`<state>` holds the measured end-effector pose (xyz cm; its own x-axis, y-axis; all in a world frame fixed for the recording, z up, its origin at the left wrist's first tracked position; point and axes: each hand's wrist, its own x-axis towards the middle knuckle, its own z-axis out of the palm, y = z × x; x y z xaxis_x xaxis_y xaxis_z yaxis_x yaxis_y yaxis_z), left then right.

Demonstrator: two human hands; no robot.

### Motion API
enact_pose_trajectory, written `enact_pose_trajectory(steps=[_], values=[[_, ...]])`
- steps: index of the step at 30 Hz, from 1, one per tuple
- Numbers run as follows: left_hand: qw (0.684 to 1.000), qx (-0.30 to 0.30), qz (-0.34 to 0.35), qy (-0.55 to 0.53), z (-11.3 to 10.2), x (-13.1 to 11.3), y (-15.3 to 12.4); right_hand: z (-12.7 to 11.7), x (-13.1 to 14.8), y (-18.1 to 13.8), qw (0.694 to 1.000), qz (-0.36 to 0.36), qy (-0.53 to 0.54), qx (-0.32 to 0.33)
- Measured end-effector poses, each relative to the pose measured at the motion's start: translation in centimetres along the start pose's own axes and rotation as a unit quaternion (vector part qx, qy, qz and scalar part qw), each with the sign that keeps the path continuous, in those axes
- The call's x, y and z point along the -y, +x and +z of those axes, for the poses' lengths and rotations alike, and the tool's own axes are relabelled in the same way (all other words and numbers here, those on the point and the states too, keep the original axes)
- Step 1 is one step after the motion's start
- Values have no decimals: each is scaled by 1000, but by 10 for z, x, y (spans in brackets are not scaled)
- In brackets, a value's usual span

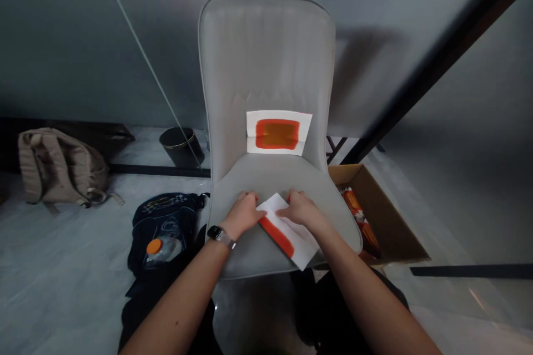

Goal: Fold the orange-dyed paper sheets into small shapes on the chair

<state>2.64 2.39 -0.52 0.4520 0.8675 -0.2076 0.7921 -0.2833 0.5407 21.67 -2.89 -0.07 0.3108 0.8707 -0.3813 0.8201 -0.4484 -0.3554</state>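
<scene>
A folded white paper with an orange band (287, 236) lies on the seat of a grey upholstered chair (266, 77). My left hand (244, 212), a watch on its wrist, presses its fingers down on the paper's left corner. From the other side, my right hand (300, 209) rests on the paper's upper part with fingers curled down on it. A second white sheet with an orange rectangle (278, 132) leans against the chair back, beyond both hands.
An open cardboard box (393, 222) with orange packets stands on the floor right of the chair. A dark blue bag (164, 230) lies at the left, a beige backpack (58, 166) farther left, a dark bin (180, 145) behind. A black frame bar (437, 55) slants at right.
</scene>
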Motion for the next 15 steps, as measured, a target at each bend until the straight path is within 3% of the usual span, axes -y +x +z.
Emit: enact_pose_trajectory(steps=[7,12,15], values=[[993,38,0,-112,3,11,10,6,-13,4,994,-9,106,22],[976,-20,20,-215,7,4,21,7,-25,15,981,-26,191,-26],[951,-24,52,-305,4,2,28,1,-33,23,951,-38,302,-58]])
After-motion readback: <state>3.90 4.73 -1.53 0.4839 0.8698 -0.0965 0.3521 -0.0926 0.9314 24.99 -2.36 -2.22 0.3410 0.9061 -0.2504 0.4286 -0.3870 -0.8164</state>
